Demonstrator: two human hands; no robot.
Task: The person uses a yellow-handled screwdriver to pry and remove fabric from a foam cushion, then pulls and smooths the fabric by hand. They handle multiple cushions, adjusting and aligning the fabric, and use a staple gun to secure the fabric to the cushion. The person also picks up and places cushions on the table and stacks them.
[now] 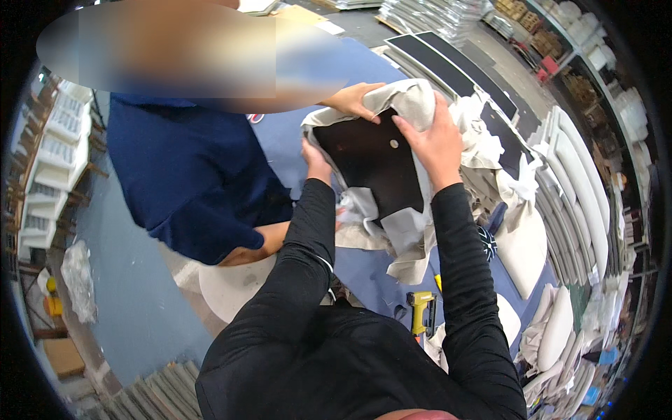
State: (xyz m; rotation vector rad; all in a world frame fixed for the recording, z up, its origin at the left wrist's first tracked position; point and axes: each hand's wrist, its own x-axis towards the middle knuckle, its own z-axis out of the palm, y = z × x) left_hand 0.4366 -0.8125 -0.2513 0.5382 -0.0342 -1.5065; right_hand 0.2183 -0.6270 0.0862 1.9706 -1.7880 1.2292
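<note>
In front of me, tilted above the table, is a chair cushion panel with a dark board face, a small pale round spot and cream fabric around its edges. My left hand is closed on its left edge. At the upper right, my right hand grips the fabric-wrapped edge, thumb on the dark face and fingers behind. A co-worker's hand also holds the top edge, and another hand of theirs is partly hidden at the lower left. Loose cream fabric and thin white lining hang off the panel's lower side.
A yellow staple gun lies on the blue-covered table near my right forearm. The co-worker in navy stands at the left. Dark-faced panels, cream cushions and stacked grey-white pieces crowd the right side.
</note>
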